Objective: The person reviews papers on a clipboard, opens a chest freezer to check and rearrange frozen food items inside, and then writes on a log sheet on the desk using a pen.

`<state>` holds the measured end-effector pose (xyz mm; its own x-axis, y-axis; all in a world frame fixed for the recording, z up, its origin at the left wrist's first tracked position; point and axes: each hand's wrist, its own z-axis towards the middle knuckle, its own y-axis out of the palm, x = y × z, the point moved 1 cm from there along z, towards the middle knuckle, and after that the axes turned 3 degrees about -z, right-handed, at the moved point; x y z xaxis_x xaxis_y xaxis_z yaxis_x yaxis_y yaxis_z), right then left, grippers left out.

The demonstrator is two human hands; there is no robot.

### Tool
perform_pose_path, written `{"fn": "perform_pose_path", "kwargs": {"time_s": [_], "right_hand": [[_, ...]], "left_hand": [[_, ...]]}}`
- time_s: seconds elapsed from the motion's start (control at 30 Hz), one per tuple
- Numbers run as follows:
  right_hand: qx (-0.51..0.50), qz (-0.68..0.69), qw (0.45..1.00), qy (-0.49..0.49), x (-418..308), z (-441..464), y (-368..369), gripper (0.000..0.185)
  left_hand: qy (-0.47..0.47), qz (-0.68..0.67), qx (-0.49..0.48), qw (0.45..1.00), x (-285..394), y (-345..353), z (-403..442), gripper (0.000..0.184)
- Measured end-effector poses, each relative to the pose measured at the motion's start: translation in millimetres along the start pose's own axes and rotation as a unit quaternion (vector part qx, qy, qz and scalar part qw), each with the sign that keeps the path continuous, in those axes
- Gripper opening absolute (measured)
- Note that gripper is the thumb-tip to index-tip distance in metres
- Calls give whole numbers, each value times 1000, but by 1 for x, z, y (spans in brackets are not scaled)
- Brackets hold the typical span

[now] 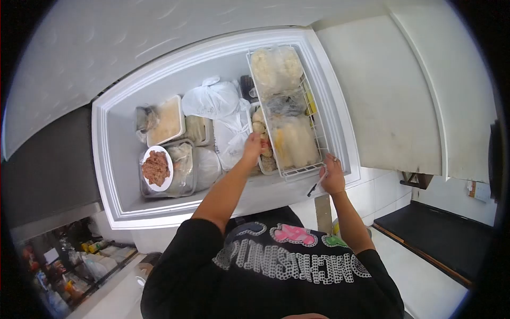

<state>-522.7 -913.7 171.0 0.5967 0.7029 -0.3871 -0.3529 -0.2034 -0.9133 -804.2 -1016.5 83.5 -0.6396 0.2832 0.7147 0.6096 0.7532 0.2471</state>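
My left hand reaches down into a chest freezer, by the left side of a white wire basket. Its fingers are curled, and what they grip is hidden. Below them, a tray holds round, pale brown food pieces. My right hand is closed at the basket's near right corner, over the freezer rim. A slim, white and dark, pen-like thing sticks out from its fingers. In the basket lie bags of pale food and a greyish bag.
White plastic bags fill the freezer's middle. At left are a tub of pale food and a white dish of minced meat on a clear container. The freezer rim stands between my body and the contents.
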Motion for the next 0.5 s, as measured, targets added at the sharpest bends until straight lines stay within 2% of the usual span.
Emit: {"fn": "perform_pose_path", "kwargs": {"time_s": [0.1, 0.13, 0.23, 0.33, 0.5], "right_hand": [[-10, 16, 1000, 8, 3, 0, 1, 38], [-30, 9, 999, -2, 5, 1, 0, 40], [3, 56, 998, 23, 4, 2, -2, 24], [18, 69, 997, 11, 8, -1, -2, 25], [15, 91, 996, 13, 6, 2, -13, 28]], "left_hand": [[-100, -98, 32, 990, 5, 47, 4, 35], [-123, -94, 63, 986, 8, 54, 6, 33], [-107, -112, 98, 983, 4, 58, 11, 39], [-81, -111, 138, 981, 1, 60, 11, 37], [-84, -136, 141, 977, 18, 54, 0, 36]]}}
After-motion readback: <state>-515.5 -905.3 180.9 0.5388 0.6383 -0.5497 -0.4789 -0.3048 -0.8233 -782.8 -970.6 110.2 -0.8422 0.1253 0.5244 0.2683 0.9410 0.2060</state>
